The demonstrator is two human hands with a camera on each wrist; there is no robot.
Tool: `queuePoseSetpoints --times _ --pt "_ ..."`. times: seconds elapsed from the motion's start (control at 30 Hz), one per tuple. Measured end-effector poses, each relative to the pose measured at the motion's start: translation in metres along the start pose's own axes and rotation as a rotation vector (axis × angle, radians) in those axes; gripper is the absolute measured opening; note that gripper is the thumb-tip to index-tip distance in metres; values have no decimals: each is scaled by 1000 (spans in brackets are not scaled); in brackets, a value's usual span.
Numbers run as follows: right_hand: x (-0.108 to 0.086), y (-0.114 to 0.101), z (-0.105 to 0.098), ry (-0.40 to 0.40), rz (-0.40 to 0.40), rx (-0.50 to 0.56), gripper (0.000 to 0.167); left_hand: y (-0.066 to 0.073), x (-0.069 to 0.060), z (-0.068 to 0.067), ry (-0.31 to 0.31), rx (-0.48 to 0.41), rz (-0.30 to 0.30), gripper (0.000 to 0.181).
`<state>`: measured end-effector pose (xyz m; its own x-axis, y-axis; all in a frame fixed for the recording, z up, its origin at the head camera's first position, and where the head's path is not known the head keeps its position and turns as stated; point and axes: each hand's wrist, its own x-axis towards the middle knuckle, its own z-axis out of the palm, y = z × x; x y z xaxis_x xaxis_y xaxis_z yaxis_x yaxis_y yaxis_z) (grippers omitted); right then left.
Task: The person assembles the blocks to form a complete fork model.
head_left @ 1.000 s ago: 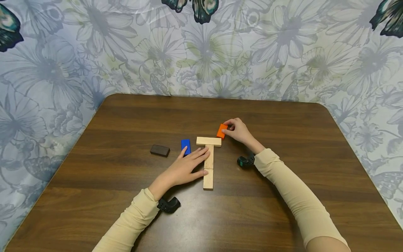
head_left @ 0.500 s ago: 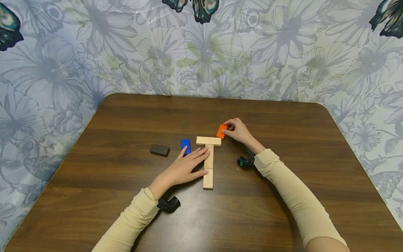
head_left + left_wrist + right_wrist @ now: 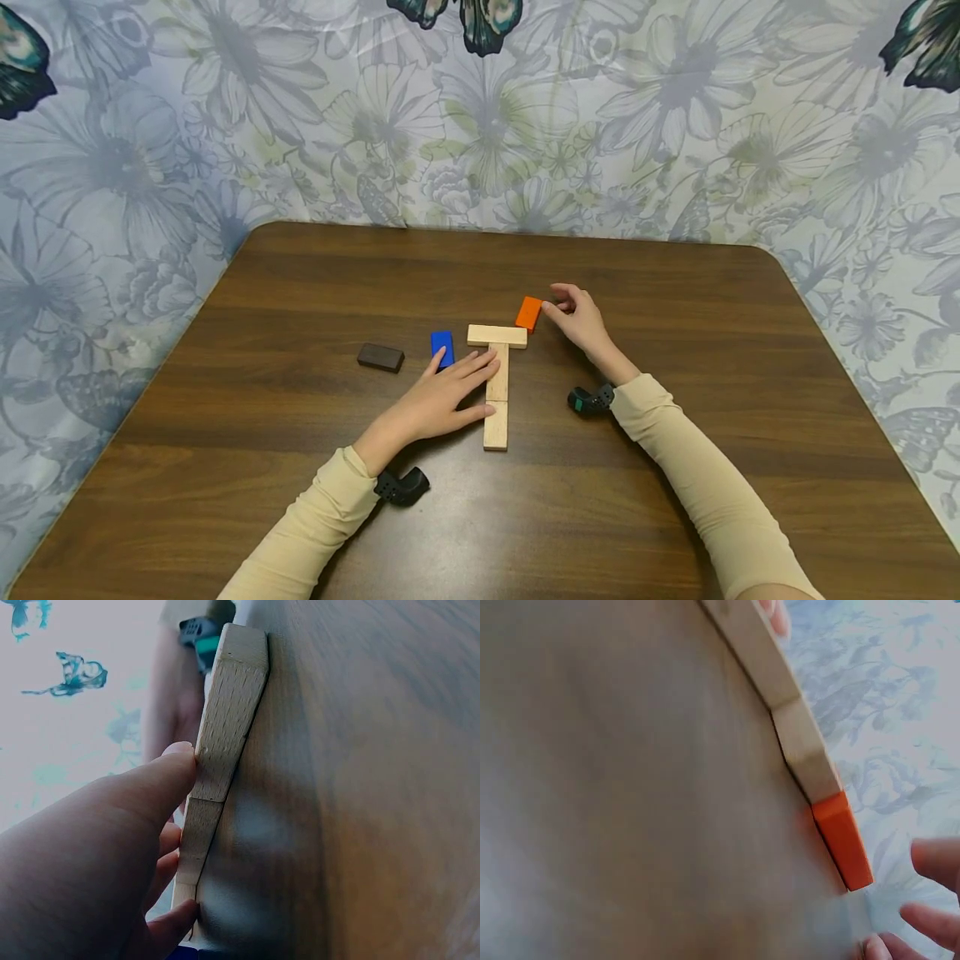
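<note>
Two plain wooden blocks lie end to end, the nearer one (image 3: 496, 427) and the farther one (image 3: 497, 379), with a crosswise wooden block (image 3: 497, 337) at their far end. An orange block (image 3: 528, 313) lies tilted at the crosswise block's right end. My left hand (image 3: 438, 400) is spread, its fingertips and thumb on the left side of the two end-to-end blocks. My right hand (image 3: 583, 325) is just right of the orange block, fingers parted and holding nothing; the right wrist view shows a gap between its fingers and the orange block (image 3: 843, 840).
A blue block (image 3: 442, 347) lies just beyond my left hand's fingers, partly covered by one. Farther left is a black block (image 3: 381, 358). The brown table (image 3: 300, 500) meets a flowered cloth (image 3: 525, 150) at its back edge.
My right hand has let go of the orange block and drawn back a little to the right. The blocks and my left hand have stayed in place.
</note>
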<state>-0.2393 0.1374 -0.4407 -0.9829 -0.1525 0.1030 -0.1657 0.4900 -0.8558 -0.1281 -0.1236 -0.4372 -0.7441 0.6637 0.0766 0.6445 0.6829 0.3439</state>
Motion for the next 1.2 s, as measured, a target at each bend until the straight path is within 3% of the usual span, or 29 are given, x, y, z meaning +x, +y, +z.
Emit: queuePoseSetpoints --times 0.17,0.27,0.43,0.6,0.8,1.2 --pt "-22 1 0 85 -23 88 44 0 2 1 2 1 8 68" --pt "-39 -2 4 73 -117 49 46 1 3 1 2 0 7 68" --pt "-68 -7 12 -52 -330 -70 52 1 4 -1 0 -8 0 68" --pt "-87 -12 22 -221 -450 -126 59 0 4 -4 -6 -6 -9 68" --pt "-97 -15 31 -372 -492 -221 70 1 3 -4 -10 -1 -5 69" --pt "-104 -17 39 -367 -437 -284 74 -1 2 -8 10 -10 17 64"
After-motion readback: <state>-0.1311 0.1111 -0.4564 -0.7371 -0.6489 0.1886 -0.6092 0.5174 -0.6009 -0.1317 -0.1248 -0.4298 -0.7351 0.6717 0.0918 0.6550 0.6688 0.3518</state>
